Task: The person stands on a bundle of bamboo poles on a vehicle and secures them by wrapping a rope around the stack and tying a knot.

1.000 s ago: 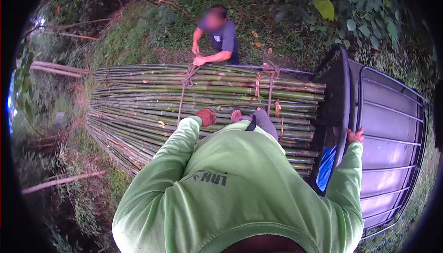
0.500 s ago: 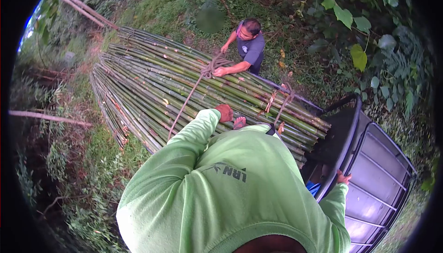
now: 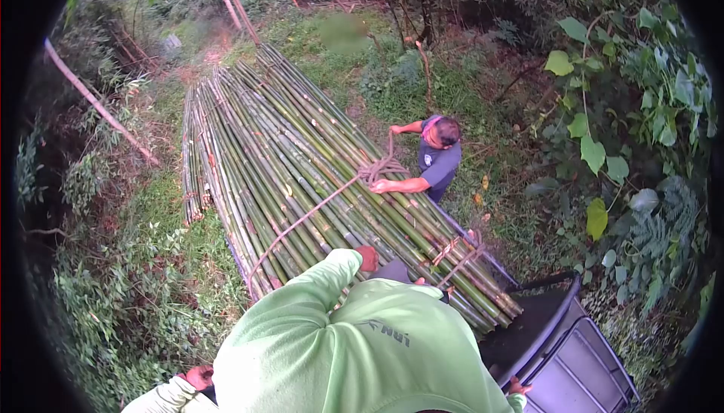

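Observation:
My left hand point(image 3: 367, 258), at the end of a light green sleeve, is closed and rests low over the bamboo poles point(image 3: 302, 164) beside my bent knee point(image 3: 392, 270). What it holds, if anything, is hidden. At the lower right, my right hand point(image 3: 519, 387) has its fingers wrapped round the dark metal rail point(image 3: 539, 356) at the back of the vehicle cab. A thick brown rope point(image 3: 309, 221) crosses the long green poles and bunches into several coils on their far side. There, a co-worker point(image 3: 439, 153) in a dark shirt has both hands at the rope coils.
The grey cab roof point(image 3: 577, 375) with bars lies at the lower right. Another person's hand point(image 3: 199, 377) and pale sleeve show at the lower left. Leafy vines point(image 3: 596, 149) hang at the right. A slanting trunk point(image 3: 98, 100) stands at the left, above undergrowth.
My view has turned, so the poles now point more upward in the picture. Another person's hand has come into view at lower left. The co-worker still handles the rope; my hands keep their places.

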